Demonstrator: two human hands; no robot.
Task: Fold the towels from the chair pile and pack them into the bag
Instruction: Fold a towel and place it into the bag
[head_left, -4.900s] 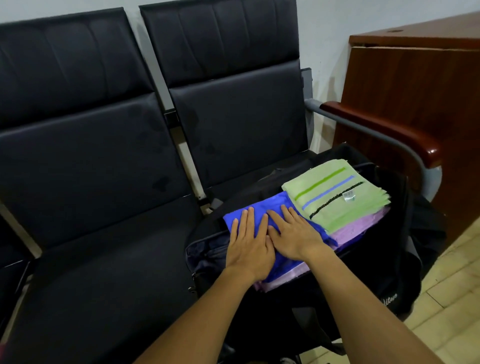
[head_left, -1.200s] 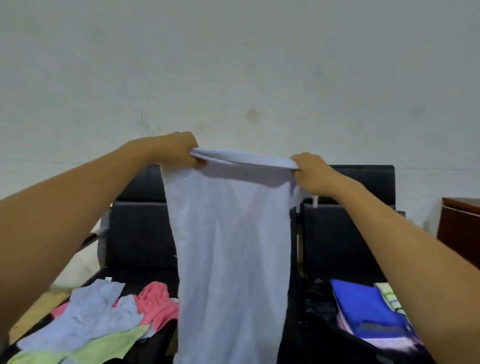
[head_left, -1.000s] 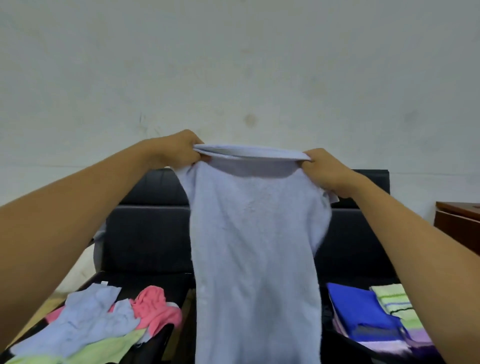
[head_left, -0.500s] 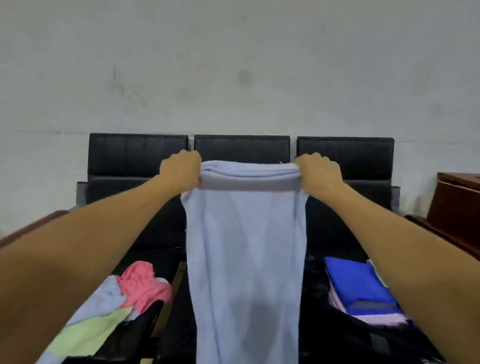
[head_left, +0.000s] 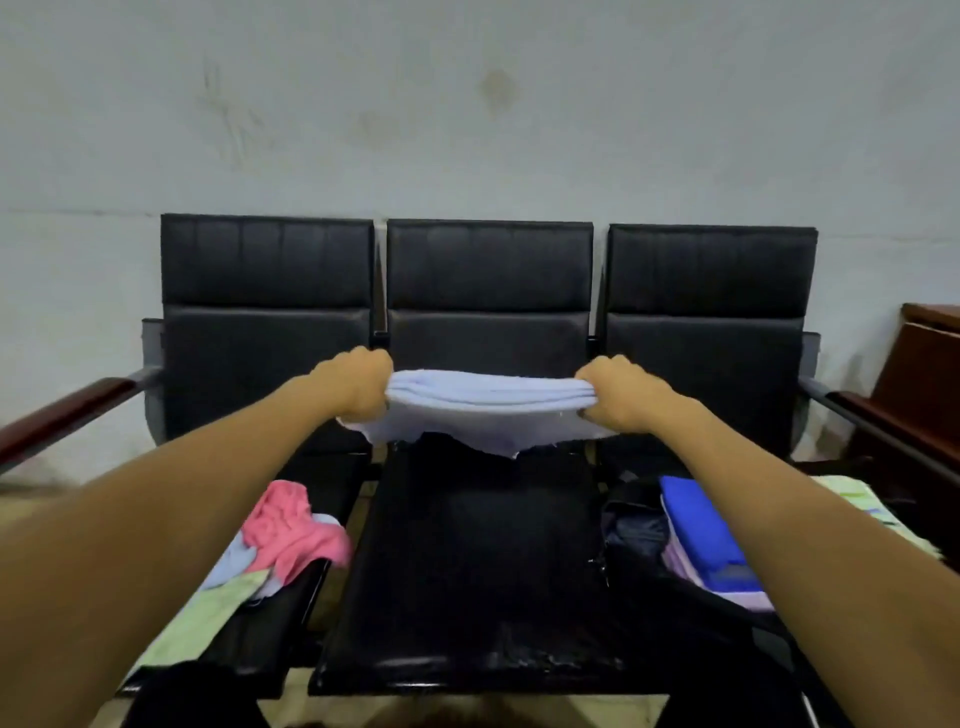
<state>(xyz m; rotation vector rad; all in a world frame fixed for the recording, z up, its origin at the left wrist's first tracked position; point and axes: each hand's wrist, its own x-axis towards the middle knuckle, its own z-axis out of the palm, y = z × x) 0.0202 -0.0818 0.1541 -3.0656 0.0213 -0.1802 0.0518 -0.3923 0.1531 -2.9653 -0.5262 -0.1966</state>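
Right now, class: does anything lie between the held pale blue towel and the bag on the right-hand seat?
Nothing visible blocks it. The left hand and right hand grip the pale blue towel above the bare middle seat. The bag lies open, folded blue towel inside.

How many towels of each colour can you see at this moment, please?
Light blue: 2, one gripped by the left hand and right hand as the held towel, one in the pile
Pink: 1
Light green: 2
Royal blue: 1
Lilac: 1
Total: 7 visible
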